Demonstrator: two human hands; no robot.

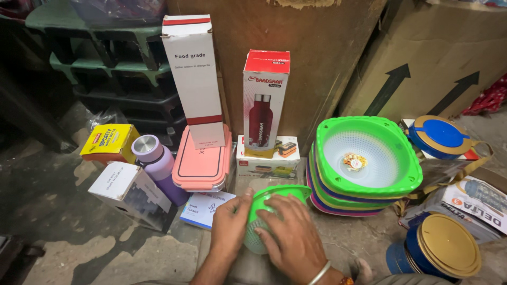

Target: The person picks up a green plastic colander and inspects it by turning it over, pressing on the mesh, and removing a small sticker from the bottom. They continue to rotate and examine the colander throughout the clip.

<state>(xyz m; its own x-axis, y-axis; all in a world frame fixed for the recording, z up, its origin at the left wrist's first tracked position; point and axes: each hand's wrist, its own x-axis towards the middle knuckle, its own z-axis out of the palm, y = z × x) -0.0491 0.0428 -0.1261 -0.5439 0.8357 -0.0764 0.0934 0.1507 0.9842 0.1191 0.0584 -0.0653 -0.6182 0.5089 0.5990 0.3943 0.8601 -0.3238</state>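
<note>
A small green plastic strainer bowl (275,196) lies tilted on its side low in the middle of the head view. My left hand (228,224) grips its left side. My right hand (293,236) lies over its meshed underside, fingers spread across it; a metal bangle circles that wrist. Just right of the hands stands a stack of square colander baskets (369,177), the top one green with a pale mesh and a small sticker in the middle.
Behind the hands sit a flat lunch-box carton (266,161), a tall red-and-white bottle box (265,100), a tall white box (194,74), a pink lidded container (200,161), a purple flask (156,161) and small cartons. Blue-and-gold round tins (441,245) stand right. Cardboard walls rise behind.
</note>
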